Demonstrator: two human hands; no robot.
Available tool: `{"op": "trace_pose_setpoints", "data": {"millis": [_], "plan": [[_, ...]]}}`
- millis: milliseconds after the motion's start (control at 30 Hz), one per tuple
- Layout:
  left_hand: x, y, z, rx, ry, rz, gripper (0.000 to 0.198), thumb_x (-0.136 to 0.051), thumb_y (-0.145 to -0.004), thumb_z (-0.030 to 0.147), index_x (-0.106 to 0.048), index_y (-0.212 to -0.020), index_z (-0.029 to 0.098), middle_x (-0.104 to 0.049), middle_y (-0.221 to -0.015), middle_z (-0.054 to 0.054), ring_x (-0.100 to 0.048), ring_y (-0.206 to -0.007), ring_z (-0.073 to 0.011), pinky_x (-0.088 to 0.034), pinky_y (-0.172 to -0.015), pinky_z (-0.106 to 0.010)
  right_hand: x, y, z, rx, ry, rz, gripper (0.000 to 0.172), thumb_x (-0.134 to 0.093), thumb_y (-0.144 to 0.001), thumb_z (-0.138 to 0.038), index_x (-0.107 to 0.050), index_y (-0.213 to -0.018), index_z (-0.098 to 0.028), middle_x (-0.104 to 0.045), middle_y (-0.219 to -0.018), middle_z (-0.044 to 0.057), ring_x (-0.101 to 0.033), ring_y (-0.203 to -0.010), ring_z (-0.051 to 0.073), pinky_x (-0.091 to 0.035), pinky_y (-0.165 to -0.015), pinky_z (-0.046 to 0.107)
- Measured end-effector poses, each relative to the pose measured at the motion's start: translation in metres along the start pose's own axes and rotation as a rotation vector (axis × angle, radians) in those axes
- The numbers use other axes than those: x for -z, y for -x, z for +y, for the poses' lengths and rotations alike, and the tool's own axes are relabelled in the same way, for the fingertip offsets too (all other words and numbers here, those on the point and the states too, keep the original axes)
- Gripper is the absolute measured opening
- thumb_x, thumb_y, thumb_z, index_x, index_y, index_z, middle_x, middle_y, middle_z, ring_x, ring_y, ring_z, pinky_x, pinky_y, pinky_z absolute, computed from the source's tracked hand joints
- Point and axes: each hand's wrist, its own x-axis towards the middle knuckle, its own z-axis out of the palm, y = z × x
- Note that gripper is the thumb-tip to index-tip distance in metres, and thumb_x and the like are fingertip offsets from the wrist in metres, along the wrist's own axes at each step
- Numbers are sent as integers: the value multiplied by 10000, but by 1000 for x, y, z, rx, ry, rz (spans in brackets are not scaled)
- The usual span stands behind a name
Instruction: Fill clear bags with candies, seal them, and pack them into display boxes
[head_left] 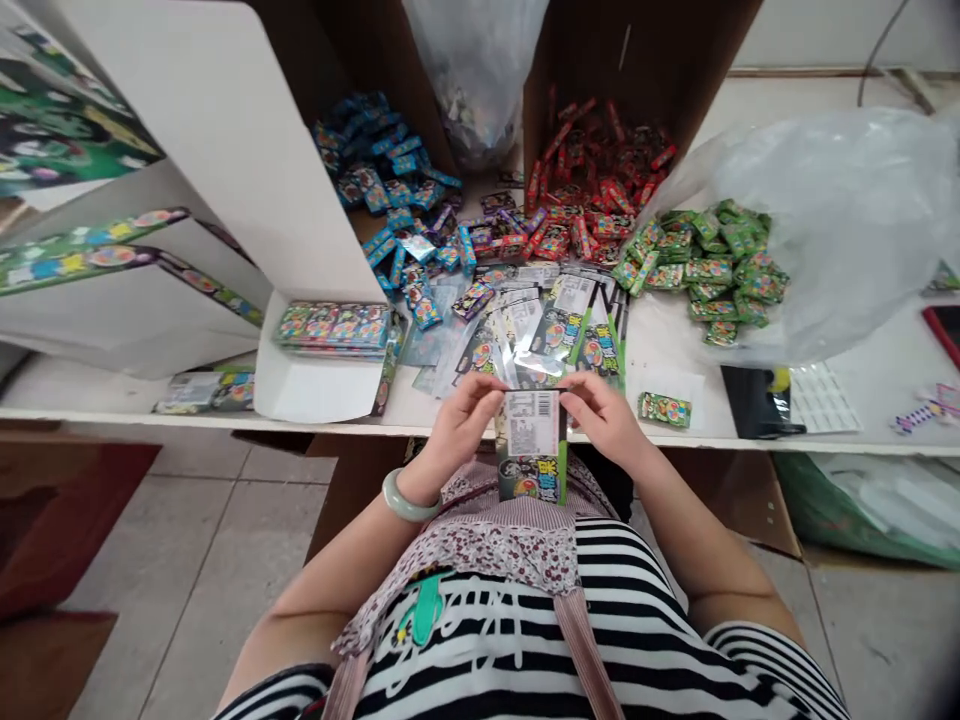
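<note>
The fingers (487, 392) of the left hand (463, 428) and right hand (602, 420) pinch the far end of a barcoded packet strip (531, 440), its long axis running far-to-near, lower end hanging toward the person, just off the worktop (675, 425) edge.

I read a black barcode (523, 404) on the white rectangular label (531, 430) of the long printed cardboard-and-plastic packet card (531, 476); its digits and small print stay too small to resolve; the packet's stylised lettering stays illegible.
</note>
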Motion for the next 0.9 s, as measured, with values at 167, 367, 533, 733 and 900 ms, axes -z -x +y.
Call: {"op": "trace_pose_setpoints", "data": {"millis": [167,367,533,733,900], "plan": [[8,-6,17,25,44,38,281,-700,-891,464,-691,-832,190,-770,-946,-54,-677,-837,-155,-537,-732,-293,-11,-7,-27,146,79,103,198,-653,-872,-401,-635,-780,-227,-668,-879,35,-613,-823,168,-473,-617,276],[17,-8,26,7,101,36,212,-803,-785,382,-728,-793,183,-767,-841,-41,-694,-820,-153,-555,-775,-298,-13,-4,-36,92,54,112,210,-710,-830,-402,-631,-770,-218,-648,-873,34,-604,-812,166,-458,-589,271],[24,-7,30,46,233,-61,360,-841,-737,370,-724,-1024,187,-727,-802,-11,-661,-735,-126,-542,-699,-269,-16,-1,-42,45,-26,74,302,-760,-793,-396,-631,-1021,-246,-641,-854,-3,-606,-747,151,-494,-581,266],[23,5,43,-80,167,-60,255,-817,-769,396,-703,-794,169,-717,-836,-33,-662,-812,-141,-541,-751,-276,-17,6,-60,197,192,-16,245,-760,-813,-449,-645,-774,-236,-675,-931,56,-636,-881,197,-540,-626,288],[17,6,53,11,190,-8,184,-790,-761,308,-677,-783,164,-661,-740,12,-592,-685,-97,-480,-653,-231,-23,-4,-70,71,122,-24,273,-783,-765,-475,-669,-822,-233,-662,-755,3,-600,-648,141,-499,-550,270]]}}
